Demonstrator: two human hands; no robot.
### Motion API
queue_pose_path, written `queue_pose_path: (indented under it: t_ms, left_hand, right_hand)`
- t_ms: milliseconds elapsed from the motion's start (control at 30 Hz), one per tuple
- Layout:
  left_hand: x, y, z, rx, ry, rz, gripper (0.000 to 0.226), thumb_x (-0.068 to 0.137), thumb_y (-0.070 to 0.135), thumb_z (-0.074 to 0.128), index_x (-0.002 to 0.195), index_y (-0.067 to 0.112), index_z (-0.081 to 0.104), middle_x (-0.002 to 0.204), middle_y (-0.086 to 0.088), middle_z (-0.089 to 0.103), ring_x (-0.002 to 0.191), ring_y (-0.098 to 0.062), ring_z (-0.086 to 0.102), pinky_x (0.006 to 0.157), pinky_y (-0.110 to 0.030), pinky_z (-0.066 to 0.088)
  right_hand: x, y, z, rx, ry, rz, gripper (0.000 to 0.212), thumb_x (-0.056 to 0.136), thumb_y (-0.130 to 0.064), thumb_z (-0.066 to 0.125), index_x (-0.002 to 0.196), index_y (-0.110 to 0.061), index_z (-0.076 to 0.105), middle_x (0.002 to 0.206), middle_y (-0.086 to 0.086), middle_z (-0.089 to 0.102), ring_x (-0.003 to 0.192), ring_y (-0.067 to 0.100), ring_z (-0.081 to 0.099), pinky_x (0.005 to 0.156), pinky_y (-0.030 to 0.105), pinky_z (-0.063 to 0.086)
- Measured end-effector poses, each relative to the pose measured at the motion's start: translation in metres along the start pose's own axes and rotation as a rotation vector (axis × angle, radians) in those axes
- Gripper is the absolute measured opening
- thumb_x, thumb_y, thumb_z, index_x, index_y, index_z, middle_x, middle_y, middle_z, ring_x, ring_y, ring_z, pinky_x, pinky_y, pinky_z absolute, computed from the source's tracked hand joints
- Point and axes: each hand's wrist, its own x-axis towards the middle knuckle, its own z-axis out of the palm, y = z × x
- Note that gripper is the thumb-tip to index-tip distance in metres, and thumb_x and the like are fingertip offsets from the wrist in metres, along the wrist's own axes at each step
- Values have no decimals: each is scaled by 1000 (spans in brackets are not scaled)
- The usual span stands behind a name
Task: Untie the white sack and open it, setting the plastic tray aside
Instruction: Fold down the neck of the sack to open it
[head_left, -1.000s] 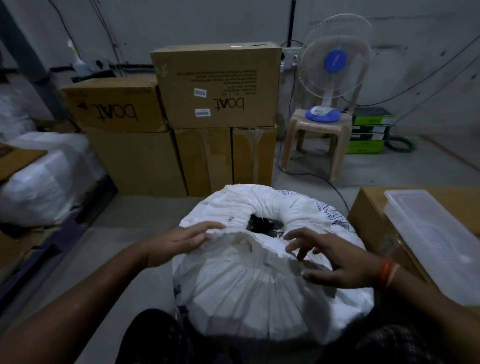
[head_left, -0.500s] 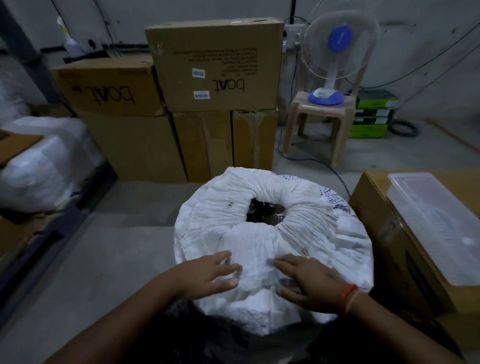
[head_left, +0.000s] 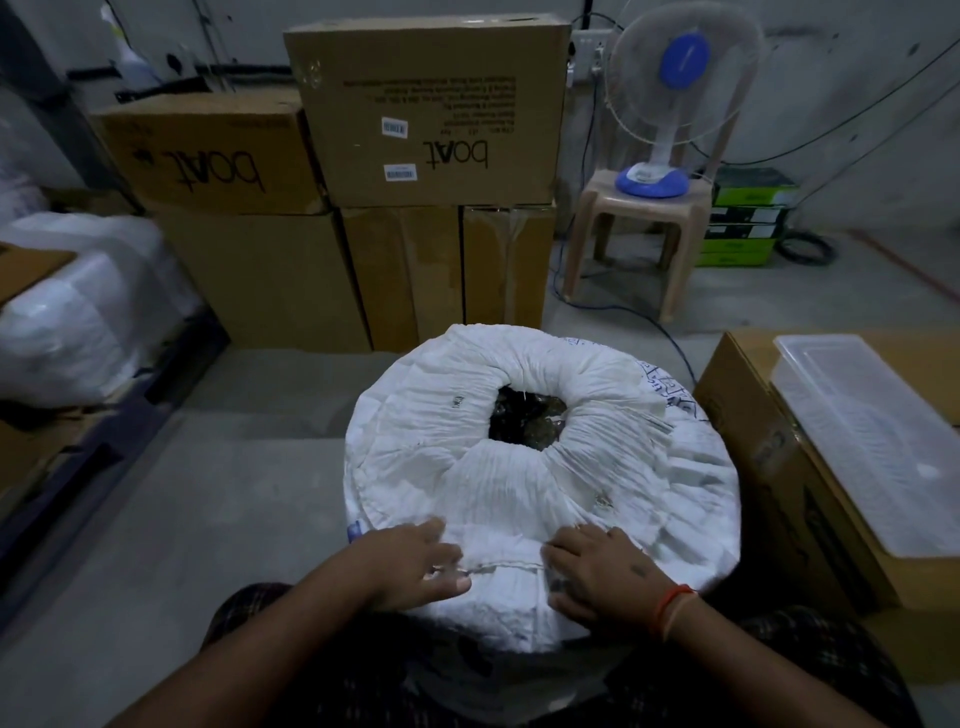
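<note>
Right of sack (head_left: 540, 467), tray (head_left: 872, 441) on box (head_left: 769, 467)

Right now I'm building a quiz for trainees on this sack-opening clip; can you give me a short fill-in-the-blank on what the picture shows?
1. The clear plastic tray lies on top of a cardboard ____ to the person's right.
2. The left hand and the right hand both rest on the near side of the white ____.
3. The fan with a blue hub stands on a plastic ____.
4. The orange band is worn on the ____ wrist.

Missing words: box; sack; stool; right
</note>
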Motion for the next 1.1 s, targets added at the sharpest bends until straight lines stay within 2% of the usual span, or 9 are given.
queue_pose_path:
  t_ms: [100, 267, 500, 633, 733, 800, 900, 1000, 1100]
  left_hand:
    - [-7, 2, 0, 73, 36, -5, 104, 70, 104, 4, 137, 43, 54, 147, 4, 48, 129, -31, 58, 104, -46, 48]
    - [-24, 1, 10, 56, 59, -18, 67, 91, 89, 29, 135, 47, 56, 142, 10, 56, 131, -20, 58, 104, -42, 46]
    - [-22, -18, 6, -57, 236, -17, 86, 86, 95, 14, 140, 42, 57, 144, 15, 58, 133, -11, 57, 109, -37, 49]
    - [4, -29, -3, -182, 543, -35, 65, 91, 71, 42, 139, 33, 64, 150, 6, 58, 137, -18, 57, 114, -35, 46]
    - [29, -36, -6, -442, 797, -295, 35, 90, 40, 72, 124, 32, 74, 149, -4, 58, 142, -28, 53, 118, -43, 40]
    - [39, -36, -4, -676, 870, -445, 28, 87, 24, 78, 113, 33, 79, 145, -9, 61, 141, -30, 52, 121, -46, 40]
    - [40, -29, 1, -834, 883, -590, 29, 87, 24, 80, 113, 36, 79, 156, -16, 47, 148, -34, 44, 123, -45, 38]
    - [43, -28, 6, -947, 918, -577, 30, 85, 23, 85, 112, 36, 79, 158, -16, 37, 141, -31, 51, 119, -41, 46]
    - [47, -33, 10, -1061, 975, -525, 34, 81, 20, 90, 95, 48, 76, 134, -20, 62, 99, -23, 70, 103, -44, 60]
  right_hand:
    - [-5, -7, -5, 9, -18, -27, 44, 85, -59, 53, 111, -27, 67, 104, -6, 67, 81, 16, 69, 64, 37, 51]
    - [-14, -18, -14, 116, -92, -86, 63, 94, -64, 33, 138, -23, 52, 131, 2, 57, 110, 27, 62, 95, 44, 45]
    - [-12, 5, -28, 547, 299, 31, 26, 97, -31, 61, 119, -22, 72, 112, -4, 64, 96, 9, 66, 85, 22, 54]
    - [-7, 43, -34, 613, 532, 290, 23, 94, -33, 60, 105, -22, 77, 102, -5, 66, 97, 7, 61, 84, 9, 42]
    - [-4, 77, -22, 699, 564, 546, 13, 91, -18, 75, 100, -25, 79, 100, -1, 71, 101, 15, 64, 86, 23, 49]
    - [-2, 94, -12, 811, 510, 670, 25, 85, -12, 82, 96, -33, 78, 102, 2, 75, 108, 23, 66, 94, 34, 51]
    - [2, 108, 3, 840, 438, 733, 28, 75, -27, 89, 87, -47, 74, 107, 7, 76, 116, 29, 65, 100, 43, 54]
    - [4, 106, 11, 953, 421, 768, 26, 71, -24, 93, 88, -37, 79, 107, 9, 78, 115, 26, 67, 104, 46, 54]
    - [7, 100, 6, 1195, 440, 764, 25, 76, 0, 88, 97, -10, 80, 113, 14, 77, 100, 11, 70, 88, 15, 58]
